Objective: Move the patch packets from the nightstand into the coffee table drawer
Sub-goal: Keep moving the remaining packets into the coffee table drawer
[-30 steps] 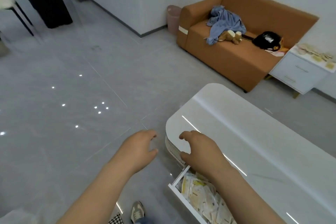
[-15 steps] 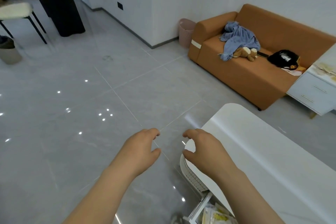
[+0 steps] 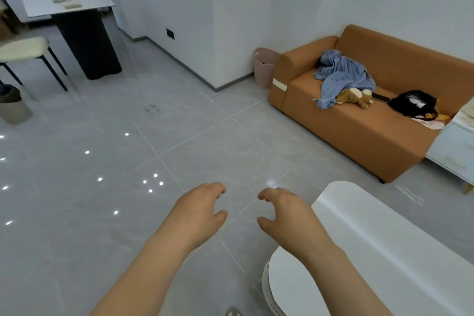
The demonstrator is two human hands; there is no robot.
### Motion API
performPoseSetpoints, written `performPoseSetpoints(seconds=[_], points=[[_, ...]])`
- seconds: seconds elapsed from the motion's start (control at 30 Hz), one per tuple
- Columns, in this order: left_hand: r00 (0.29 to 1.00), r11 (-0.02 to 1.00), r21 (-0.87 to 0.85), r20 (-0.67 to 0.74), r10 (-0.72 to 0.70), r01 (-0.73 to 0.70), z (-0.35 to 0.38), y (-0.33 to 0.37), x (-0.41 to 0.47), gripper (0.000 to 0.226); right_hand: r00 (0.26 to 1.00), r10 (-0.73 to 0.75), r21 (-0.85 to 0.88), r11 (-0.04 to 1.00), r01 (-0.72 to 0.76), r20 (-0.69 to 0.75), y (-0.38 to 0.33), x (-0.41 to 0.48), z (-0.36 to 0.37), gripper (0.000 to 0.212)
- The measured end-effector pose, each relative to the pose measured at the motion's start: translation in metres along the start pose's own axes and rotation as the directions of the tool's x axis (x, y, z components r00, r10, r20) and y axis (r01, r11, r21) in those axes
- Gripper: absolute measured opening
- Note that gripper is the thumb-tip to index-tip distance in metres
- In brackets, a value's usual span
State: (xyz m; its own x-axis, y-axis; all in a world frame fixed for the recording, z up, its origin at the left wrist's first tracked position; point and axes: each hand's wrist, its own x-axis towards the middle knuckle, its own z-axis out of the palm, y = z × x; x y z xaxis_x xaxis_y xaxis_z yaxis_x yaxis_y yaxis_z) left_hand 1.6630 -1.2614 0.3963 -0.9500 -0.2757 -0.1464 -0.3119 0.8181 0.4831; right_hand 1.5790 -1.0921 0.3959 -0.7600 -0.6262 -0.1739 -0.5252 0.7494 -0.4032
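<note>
The left hand [image 3: 197,215] and right hand [image 3: 284,215] hover over the grey floor [image 3: 102,213] beside the white table's [image 3: 384,251] rounded corner, each grip loosely curled and holding nothing

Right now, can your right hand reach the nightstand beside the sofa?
Probably not. The right hand hovers empty near the end of the coffee table, while the nightstand stands far off by the sofa. The floor between looks free, so walking over should do.

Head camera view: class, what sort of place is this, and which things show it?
Most likely the living room of a home: an orange sofa with a blue garment and a soft toy on it, a white coffee table nearby, and a dining table with a chair farther back.
</note>
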Motion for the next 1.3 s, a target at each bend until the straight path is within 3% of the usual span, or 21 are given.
performPoseSetpoints(seconds=[0.43,0.83,1.1,1.3], points=[[0.995,0.997,0.016,0.069,0.073,-0.074,-0.028,-0.016,0.143,0.042,0.996,0.083,0.007,0.997,-0.083,-0.015,0.018,0.129,-0.029,0.045],[0.937,0.950,0.077,0.202,0.283,-0.304,-0.074,-0.042,0.302,0.044,0.947,0.301,0.041,0.954,-0.298,-0.113,0.010,0.245,-0.058,0.045],[0.865,0.905,0.068,0.333,0.375,-0.419,-0.061,-0.014,0.384,0.046,0.885,0.450,0.070,0.893,-0.445,-0.120,0.050,0.287,-0.077,0.045],[0.839,0.879,0.085,0.356,0.412,-0.469,-0.042,0.033,0.456,0.046,0.854,0.505,0.096,0.863,-0.496,-0.126,0.111,0.323,-0.103,0.046]])
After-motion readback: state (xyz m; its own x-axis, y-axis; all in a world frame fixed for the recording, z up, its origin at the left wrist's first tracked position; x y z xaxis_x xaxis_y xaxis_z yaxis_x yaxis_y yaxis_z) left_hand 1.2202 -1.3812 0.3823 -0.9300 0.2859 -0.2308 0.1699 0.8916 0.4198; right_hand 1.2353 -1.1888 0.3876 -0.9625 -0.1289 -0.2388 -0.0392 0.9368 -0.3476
